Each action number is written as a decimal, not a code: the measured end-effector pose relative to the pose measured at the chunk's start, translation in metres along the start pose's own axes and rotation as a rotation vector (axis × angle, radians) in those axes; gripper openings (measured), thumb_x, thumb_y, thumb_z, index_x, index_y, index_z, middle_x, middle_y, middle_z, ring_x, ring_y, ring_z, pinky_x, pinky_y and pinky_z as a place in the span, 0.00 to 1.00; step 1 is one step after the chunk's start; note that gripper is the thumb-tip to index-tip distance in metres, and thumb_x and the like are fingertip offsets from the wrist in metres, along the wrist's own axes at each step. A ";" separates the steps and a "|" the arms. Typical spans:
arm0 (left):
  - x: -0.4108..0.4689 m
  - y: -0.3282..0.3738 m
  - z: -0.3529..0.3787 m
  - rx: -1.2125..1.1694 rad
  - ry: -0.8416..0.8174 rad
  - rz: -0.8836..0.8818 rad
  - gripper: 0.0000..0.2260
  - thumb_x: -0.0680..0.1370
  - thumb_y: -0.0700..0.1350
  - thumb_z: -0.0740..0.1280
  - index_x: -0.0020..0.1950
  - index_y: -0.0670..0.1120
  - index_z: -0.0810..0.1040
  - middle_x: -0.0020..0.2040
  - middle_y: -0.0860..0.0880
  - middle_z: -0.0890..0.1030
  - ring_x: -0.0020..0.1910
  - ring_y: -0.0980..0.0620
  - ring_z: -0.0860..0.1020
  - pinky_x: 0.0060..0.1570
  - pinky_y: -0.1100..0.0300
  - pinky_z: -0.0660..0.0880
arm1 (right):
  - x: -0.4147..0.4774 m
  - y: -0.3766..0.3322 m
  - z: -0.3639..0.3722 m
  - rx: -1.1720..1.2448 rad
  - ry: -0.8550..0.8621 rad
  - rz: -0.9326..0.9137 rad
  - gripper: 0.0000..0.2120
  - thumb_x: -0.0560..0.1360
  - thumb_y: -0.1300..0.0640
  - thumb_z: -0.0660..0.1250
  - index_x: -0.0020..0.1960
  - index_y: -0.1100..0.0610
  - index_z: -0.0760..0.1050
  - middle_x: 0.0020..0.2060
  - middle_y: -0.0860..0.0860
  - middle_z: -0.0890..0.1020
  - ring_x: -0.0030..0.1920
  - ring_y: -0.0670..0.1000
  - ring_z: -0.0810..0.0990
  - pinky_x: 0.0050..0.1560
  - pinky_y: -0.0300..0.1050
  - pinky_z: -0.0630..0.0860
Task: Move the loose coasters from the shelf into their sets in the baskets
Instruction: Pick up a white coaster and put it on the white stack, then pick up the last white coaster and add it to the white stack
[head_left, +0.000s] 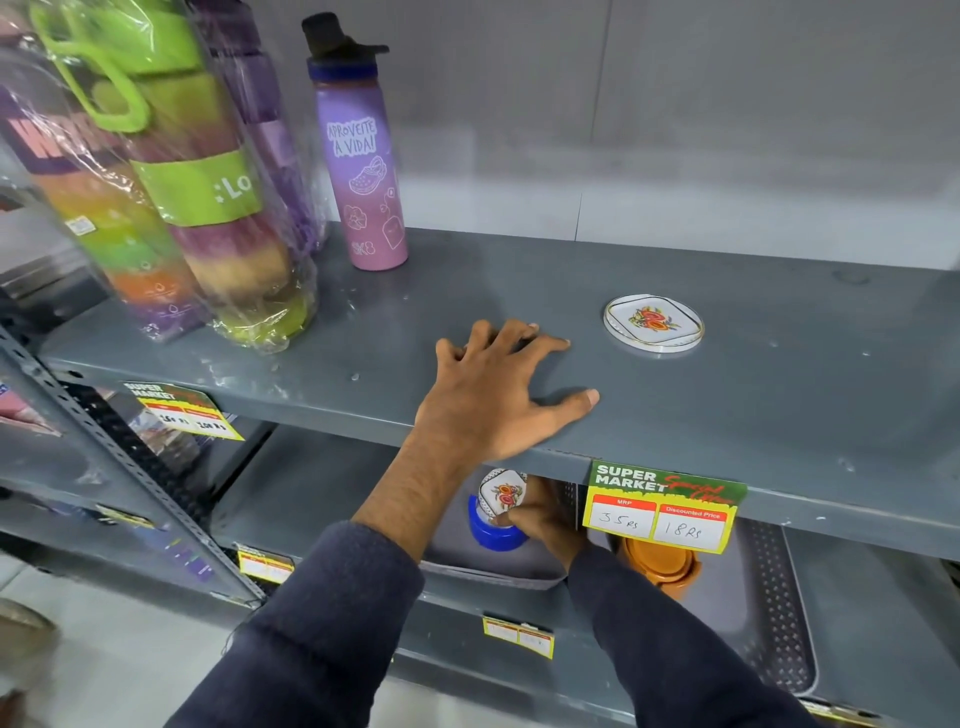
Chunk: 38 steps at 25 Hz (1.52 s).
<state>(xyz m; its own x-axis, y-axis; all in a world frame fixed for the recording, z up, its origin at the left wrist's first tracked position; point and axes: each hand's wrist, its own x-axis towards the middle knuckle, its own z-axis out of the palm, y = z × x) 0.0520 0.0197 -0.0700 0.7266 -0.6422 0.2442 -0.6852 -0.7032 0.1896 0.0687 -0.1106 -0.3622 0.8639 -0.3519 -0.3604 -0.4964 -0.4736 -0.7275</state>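
The left hand (488, 395) lies palm down, fingers spread and gripping nothing, on the front edge of the grey metal shelf (727, 405), its dark blue sleeve (322, 618) trailing back. Under that edge, the right hand (545, 512) pinches a white floral coaster (501, 491) upright above a blue round coaster set (493, 535) in a grey basket (498, 571). A white round gold-rimmed floral coaster (653, 323) lies flat near the shelf's middle, well apart from the left fingers. A lilac printed water bottle (361, 171) stands toward the back edge.
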 end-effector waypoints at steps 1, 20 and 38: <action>0.000 0.000 0.000 0.000 -0.001 -0.002 0.32 0.72 0.75 0.52 0.72 0.64 0.66 0.75 0.57 0.66 0.69 0.51 0.63 0.62 0.45 0.58 | -0.006 -0.005 -0.001 -0.005 0.015 -0.006 0.41 0.61 0.52 0.85 0.70 0.53 0.72 0.61 0.49 0.80 0.64 0.55 0.80 0.66 0.50 0.77; 0.000 0.001 -0.001 0.000 -0.027 -0.015 0.31 0.72 0.75 0.52 0.72 0.64 0.65 0.74 0.57 0.66 0.69 0.51 0.63 0.63 0.46 0.59 | -0.113 -0.023 -0.021 -0.042 0.050 -0.527 0.38 0.66 0.42 0.82 0.69 0.35 0.64 0.72 0.41 0.71 0.71 0.45 0.72 0.67 0.45 0.78; -0.001 0.000 0.001 0.059 -0.027 -0.006 0.33 0.71 0.76 0.47 0.72 0.64 0.64 0.74 0.57 0.66 0.70 0.49 0.63 0.62 0.45 0.60 | -0.215 -0.170 -0.224 0.106 0.726 -0.846 0.37 0.71 0.57 0.81 0.74 0.56 0.67 0.70 0.50 0.74 0.68 0.51 0.75 0.66 0.42 0.75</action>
<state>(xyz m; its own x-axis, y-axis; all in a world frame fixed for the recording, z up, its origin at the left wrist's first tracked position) 0.0516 0.0199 -0.0710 0.7323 -0.6453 0.2175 -0.6774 -0.7233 0.1345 -0.0524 -0.1352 -0.0305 0.6482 -0.3532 0.6746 0.2670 -0.7243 -0.6358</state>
